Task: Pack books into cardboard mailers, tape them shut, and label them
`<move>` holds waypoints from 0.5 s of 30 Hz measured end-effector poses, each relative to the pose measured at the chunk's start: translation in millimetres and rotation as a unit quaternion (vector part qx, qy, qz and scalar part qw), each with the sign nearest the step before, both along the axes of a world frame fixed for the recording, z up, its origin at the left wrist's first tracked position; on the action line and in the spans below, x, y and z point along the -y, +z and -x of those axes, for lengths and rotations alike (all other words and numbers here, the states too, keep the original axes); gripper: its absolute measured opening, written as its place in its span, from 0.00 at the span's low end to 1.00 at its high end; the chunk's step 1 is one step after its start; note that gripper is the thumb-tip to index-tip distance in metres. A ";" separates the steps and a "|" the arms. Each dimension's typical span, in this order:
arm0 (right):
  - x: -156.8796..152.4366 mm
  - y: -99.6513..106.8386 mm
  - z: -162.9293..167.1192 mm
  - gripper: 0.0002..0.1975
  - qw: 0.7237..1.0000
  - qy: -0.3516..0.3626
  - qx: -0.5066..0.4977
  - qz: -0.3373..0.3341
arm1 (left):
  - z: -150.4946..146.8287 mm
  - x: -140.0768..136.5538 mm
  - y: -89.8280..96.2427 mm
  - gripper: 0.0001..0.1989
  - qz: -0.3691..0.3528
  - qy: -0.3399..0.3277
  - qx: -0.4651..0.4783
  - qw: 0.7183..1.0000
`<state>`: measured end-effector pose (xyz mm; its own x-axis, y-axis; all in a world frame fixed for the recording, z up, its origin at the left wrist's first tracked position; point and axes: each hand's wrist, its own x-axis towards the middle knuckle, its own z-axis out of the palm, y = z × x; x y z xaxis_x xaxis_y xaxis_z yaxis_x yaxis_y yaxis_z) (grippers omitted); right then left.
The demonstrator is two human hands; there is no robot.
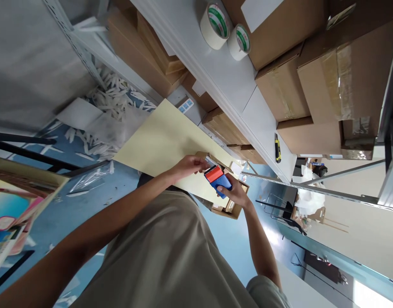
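My right hand (235,192) is closed around a blue and red hand-held tape dispenser (219,180), its thumb lying over the blue side. A dark edge runs along the top of the red part. Close to that edge is my left hand (191,165), with thumb and fingers pinched together. Whatever lies between those fingertips is too small to make out. Beneath both hands stretches a large pale yellow board (164,137). Just beyond the dispenser, an open cardboard box (235,210) with things in it sits at the board's far end.
A grey shelf (234,85) slants across the view, bearing two rolls of tape (214,28), a yellow and black utility knife (277,148) and stacked cardboard boxes (281,87). White scraps (116,92) litter the blue floor (96,192) at left. A framed picture (51,184) stands at lower left.
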<state>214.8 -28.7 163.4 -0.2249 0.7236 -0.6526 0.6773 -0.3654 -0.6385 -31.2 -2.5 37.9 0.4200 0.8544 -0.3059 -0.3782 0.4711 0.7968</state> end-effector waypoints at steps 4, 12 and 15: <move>-5.7 -0.7 -1.1 0.30 0.998 0.010 0.058 0.028 | -18.0 15.4 -14.8 0.25 0.013 0.067 -0.044 0.997; -37.1 50.9 -6.9 0.29 0.978 0.074 0.138 0.141 | -19.3 20.7 -57.5 0.27 0.071 0.197 -0.106 0.972; -52.2 69.3 -9.4 0.29 0.972 0.076 0.171 0.139 | -15.7 8.8 -77.8 0.27 0.115 0.187 -0.105 0.970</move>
